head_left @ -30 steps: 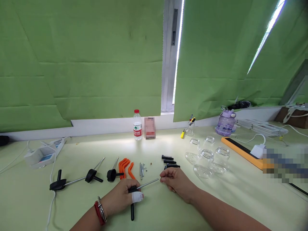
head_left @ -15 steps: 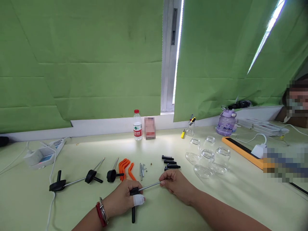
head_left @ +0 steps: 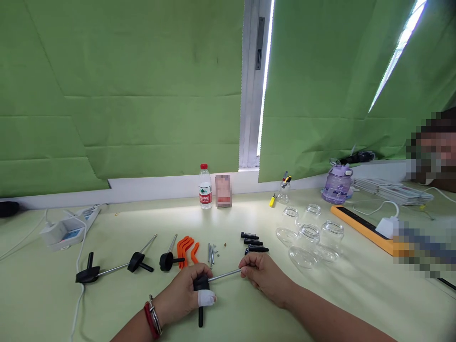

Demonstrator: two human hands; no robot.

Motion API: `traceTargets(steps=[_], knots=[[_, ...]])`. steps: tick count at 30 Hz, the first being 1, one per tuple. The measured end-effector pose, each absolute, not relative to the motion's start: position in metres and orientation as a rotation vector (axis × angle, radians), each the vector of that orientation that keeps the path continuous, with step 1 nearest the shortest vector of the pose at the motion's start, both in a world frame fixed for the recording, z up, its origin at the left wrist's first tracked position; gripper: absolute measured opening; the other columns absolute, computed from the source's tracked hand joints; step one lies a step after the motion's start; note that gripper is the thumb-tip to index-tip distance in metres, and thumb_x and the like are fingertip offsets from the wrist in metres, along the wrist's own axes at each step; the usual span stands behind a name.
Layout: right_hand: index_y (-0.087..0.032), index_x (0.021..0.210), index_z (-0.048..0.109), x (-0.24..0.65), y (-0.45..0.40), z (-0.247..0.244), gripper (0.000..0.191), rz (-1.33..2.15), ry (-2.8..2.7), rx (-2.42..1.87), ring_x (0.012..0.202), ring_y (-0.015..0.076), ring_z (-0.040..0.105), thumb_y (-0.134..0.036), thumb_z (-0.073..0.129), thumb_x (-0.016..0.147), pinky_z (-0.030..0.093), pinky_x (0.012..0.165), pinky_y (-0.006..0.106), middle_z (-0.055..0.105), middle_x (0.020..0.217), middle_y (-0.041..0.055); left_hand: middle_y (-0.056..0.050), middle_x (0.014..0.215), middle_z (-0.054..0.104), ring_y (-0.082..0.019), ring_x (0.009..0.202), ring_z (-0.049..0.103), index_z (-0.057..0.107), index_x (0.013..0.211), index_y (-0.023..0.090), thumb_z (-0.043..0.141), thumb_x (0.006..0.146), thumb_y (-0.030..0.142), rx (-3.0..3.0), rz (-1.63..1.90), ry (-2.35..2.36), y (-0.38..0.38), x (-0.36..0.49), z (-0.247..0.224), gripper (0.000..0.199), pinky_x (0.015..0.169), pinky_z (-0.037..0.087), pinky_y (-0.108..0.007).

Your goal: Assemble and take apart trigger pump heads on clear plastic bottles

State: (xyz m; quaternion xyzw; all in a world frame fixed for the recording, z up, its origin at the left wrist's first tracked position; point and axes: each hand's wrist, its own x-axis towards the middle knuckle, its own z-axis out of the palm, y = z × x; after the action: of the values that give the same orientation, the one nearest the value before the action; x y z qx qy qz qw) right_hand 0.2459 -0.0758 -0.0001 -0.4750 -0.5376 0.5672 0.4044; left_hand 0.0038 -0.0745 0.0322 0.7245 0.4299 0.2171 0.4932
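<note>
Above a pale green desk (head_left: 117,299) facing green blinds (head_left: 160,85), a black-handled rod (head_left: 224,274) is held: left hand (head_left: 187,292), grip clamped round its handle; right hand (head_left: 265,275), grip pinched together on its tip.

We've got big creased green sheets (head_left: 142,85) hanging over pretty much the whole window side, with a pale window frame (head_left: 251,95) and its latch (head_left: 260,43) showing in the gap. Daylight sneaks in beside the frame and through a slanted slit (head_left: 398,54) upper right. Below, our light-green tabletop (head_left: 117,304) meets a low white wall (head_left: 160,186), brightest along there.
</note>
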Motion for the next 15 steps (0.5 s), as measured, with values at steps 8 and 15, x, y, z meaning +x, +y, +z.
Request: traceTargets(steps=[8,15], knots=[[-0.017,0.074,0.058,0.2467,-0.0781,0.0023,0.011,1.372,-1.435,-1.243,0.046,0.0062,0.036,-0.028,0.060,0.076,0.026,0.045,0.020,0.059,0.066,-0.0013,0.001,0.077,0.044,-0.015,0.071,0.039,0.053,0.086,0.017,0.062,0.069,0.037,1.705,0.634,1.060,-0.0767,0.0071,0.0332,0.028,0.064,0.034,-0.024],[-0.017,0.071,0.054,0.2476,-0.0785,0.0041,0.017,1.353,-1.487,-1.239,0.046,0.0065,0.036,-0.032,0.055,0.080,0.026,0.044,0.020,0.057,0.064,-0.0011,0.002,0.071,0.040,-0.013,0.066,0.034,0.053,0.087,0.017,0.056,0.077,0.041,1.812,0.570,1.043,-0.0768,0.0072,0.0295,0.026,0.059,0.030,-0.023]])
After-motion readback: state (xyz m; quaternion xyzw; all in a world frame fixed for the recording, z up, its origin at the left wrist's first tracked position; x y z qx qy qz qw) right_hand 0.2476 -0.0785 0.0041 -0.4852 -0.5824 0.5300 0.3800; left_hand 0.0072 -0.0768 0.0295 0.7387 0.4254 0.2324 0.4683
